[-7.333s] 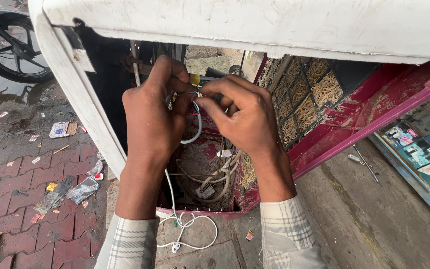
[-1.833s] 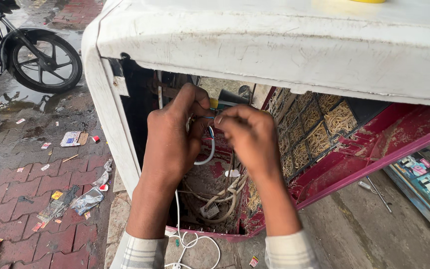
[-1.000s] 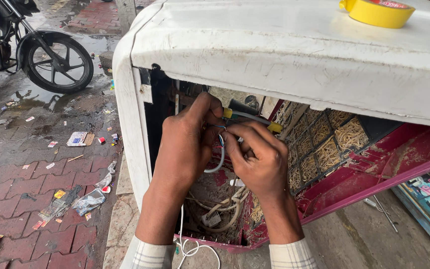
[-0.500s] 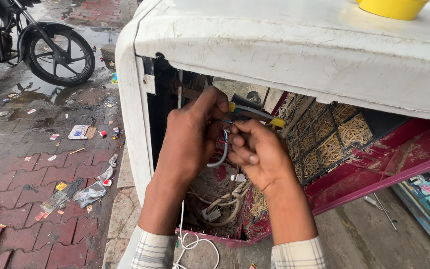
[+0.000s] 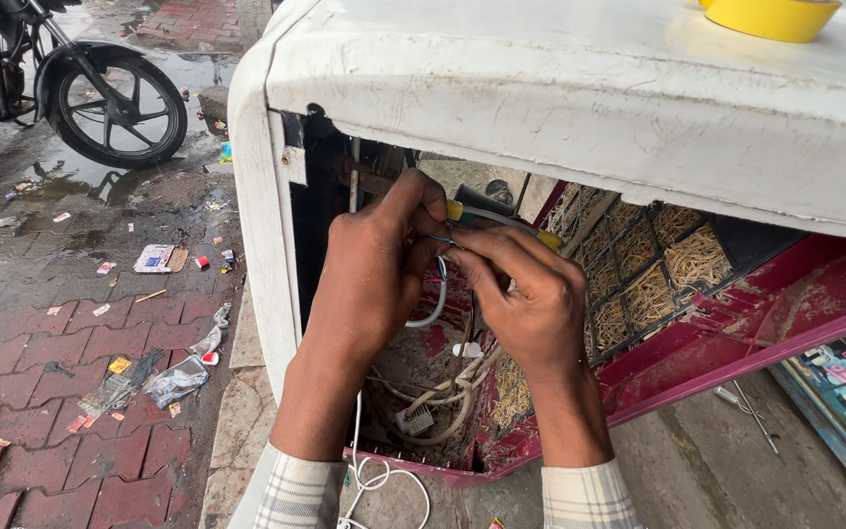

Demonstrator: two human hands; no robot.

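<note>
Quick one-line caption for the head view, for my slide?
Both hands, left hand and right hand, pinch thin wires inside an open white air cooler on a wet brick pavement.

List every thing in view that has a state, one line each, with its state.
Left hand: pinching the white wire.
Right hand: gripping the wire ends beside it.
White wire: looped, held between both hands.
Cooler casing: open at the side, wiring exposed.
Pad panel: swung open, tilted.
Yellow tape roll: lying flat on top.
Motorbike: parked on wet paving.
</note>
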